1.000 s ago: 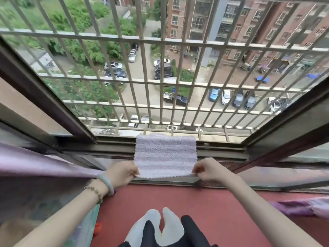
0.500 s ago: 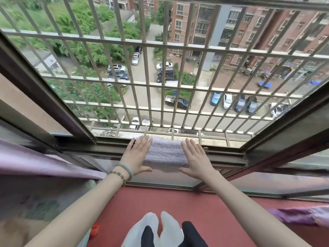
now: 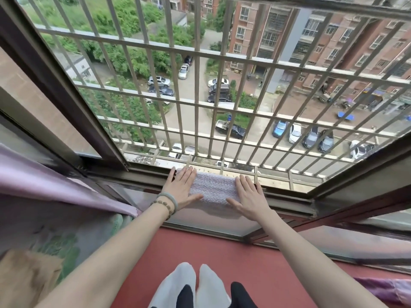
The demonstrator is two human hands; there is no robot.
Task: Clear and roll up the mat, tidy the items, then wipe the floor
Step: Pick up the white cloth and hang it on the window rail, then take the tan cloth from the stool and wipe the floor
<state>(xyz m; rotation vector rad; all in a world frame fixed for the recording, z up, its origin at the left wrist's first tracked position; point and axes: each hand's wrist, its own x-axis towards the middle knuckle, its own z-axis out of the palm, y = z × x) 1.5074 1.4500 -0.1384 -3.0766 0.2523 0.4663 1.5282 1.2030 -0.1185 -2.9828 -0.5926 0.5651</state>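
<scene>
A pale lilac knitted cloth (image 3: 213, 188) lies draped over the window sill track (image 3: 287, 197), its near edge hanging down toward me. My left hand (image 3: 181, 188) lies flat on the cloth's left end with straight fingers. My right hand (image 3: 248, 196) lies flat on its right end, fingers straight and spread. Both press the cloth onto the sill. No mat is in view.
Metal window bars (image 3: 200, 101) close off the opening beyond the sill, with a street far below. A lilac curtain (image 3: 44, 181) hangs at the left and another (image 3: 382, 290) at lower right. The red floor (image 3: 200, 247) runs under my white-socked feet (image 3: 189, 285).
A second ago both hands pinched the cloth's lower corners and held it up. They have laid it over the sill and now press flat on its ends.
</scene>
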